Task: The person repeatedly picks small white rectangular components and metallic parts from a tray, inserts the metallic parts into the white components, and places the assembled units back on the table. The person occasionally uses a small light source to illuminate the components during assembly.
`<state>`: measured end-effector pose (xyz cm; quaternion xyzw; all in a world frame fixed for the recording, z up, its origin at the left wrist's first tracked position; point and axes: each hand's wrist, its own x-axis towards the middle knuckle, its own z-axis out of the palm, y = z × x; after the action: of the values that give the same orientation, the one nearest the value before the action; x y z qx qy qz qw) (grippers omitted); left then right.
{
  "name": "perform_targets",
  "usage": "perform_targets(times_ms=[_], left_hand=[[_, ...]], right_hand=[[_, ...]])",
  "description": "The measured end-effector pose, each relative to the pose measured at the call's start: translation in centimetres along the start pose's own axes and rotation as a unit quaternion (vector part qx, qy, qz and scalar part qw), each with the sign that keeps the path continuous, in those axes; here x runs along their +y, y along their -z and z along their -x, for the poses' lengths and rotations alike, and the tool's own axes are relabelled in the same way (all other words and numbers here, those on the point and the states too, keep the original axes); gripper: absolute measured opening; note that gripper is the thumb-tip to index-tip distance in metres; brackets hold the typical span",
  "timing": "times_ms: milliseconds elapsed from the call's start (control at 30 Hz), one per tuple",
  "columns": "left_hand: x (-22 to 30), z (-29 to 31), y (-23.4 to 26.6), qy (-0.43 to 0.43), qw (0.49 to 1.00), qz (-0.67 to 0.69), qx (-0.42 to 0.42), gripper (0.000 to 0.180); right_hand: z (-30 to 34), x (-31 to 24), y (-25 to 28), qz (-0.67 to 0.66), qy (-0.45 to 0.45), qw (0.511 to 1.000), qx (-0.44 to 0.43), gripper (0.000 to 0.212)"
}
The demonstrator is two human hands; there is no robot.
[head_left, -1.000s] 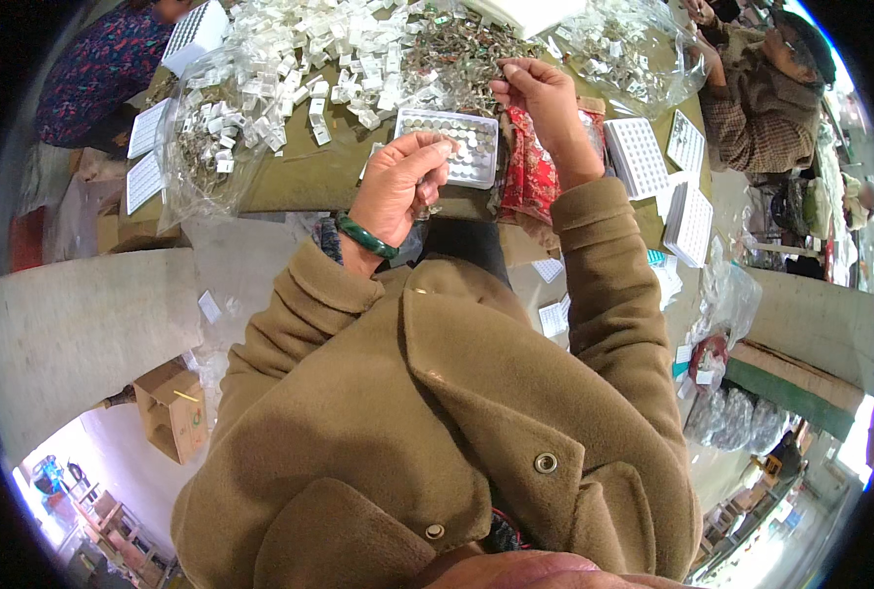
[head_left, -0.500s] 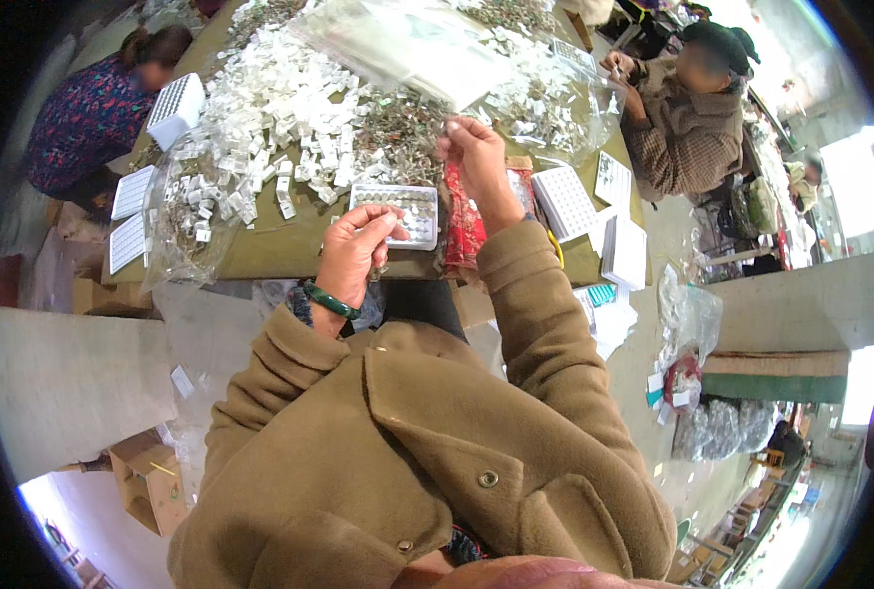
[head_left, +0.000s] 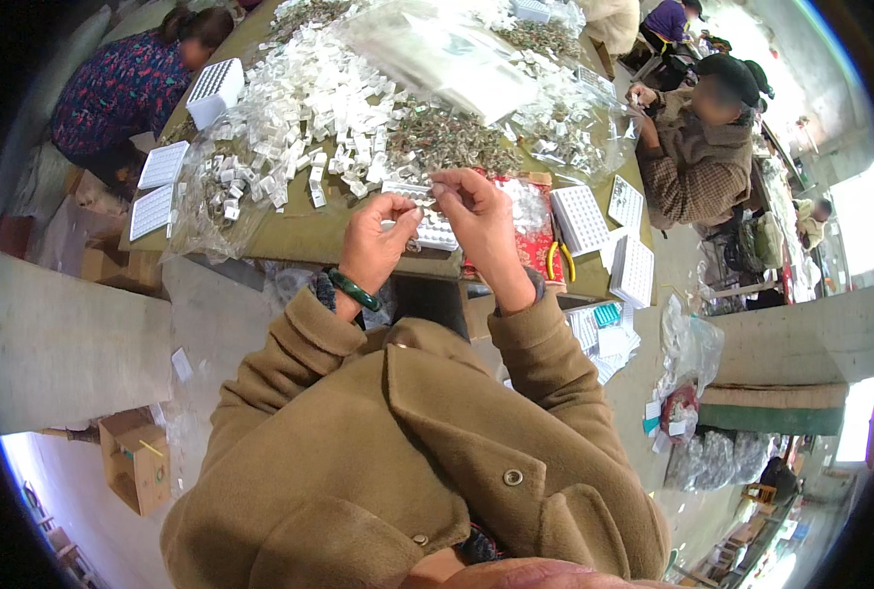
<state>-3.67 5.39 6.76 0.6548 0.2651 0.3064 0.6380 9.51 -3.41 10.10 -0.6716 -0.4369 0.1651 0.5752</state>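
My left hand [head_left: 376, 243] and my right hand [head_left: 480, 218] come close together over a white compartment tray [head_left: 437, 236] at the table's near edge. Both hands are closed in a pinch, fingertips almost meeting. Something small and pale shows between them, too small to name. A tiny dark metallic bit hangs below the left fingers. Much of the tray is hidden by my hands. Just right of my right hand lies a red patterned cloth or packet [head_left: 533, 247] with a clear bag on it. Yellow-handled pliers [head_left: 560, 257] rest at its right edge.
A heap of small white pieces [head_left: 309, 108] and a pile of small metallic parts [head_left: 447, 139] cover the table beyond. White trays with rows of holes [head_left: 580, 221] stand at right, more [head_left: 162, 165] at left. Clear plastic sheets [head_left: 447, 64] lie on top. Two people work at the sides.
My right hand has come down and left toward my left hand, bringing the fingertips nearly together over the tray. The pliers have come into fuller view as my right arm moved. The view has shifted slightly.
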Motion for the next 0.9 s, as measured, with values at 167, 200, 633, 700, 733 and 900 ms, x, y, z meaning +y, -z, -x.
perform_targets(times_ms=[167,200,633,700,733,900], left_hand=[[0.2,0.9,-0.3,-0.067,0.998,-0.011,0.011,0.014],[0.3,1.1,-0.3,0.008,0.998,0.050,0.022,0.013],[-1.2,2.2,0.0,0.006,0.998,0.054,0.030,0.008],[-1.7,2.3,0.1,-0.002,0.999,0.033,0.023,0.008],[-2.0,2.3,0.2,-0.012,0.999,0.024,0.019,0.008],[-3.8,1.8,1.2,-0.047,0.996,-0.067,-0.027,0.008]], right_hand=[[1.5,-0.3,-1.2,-0.081,-0.032,0.995,0.052,0.025],[1.6,-0.1,-1.8,-0.189,-0.024,0.979,0.076,0.031],[3.0,3.2,-1.8,-0.333,-0.204,0.917,-0.075,0.011],[2.8,3.6,-1.3,-0.317,-0.190,0.923,-0.110,0.010],[2.7,3.9,-1.2,-0.301,-0.194,0.926,-0.118,0.010],[3.4,4.6,-1.5,-0.355,-0.283,0.886,-0.091,0.008]])
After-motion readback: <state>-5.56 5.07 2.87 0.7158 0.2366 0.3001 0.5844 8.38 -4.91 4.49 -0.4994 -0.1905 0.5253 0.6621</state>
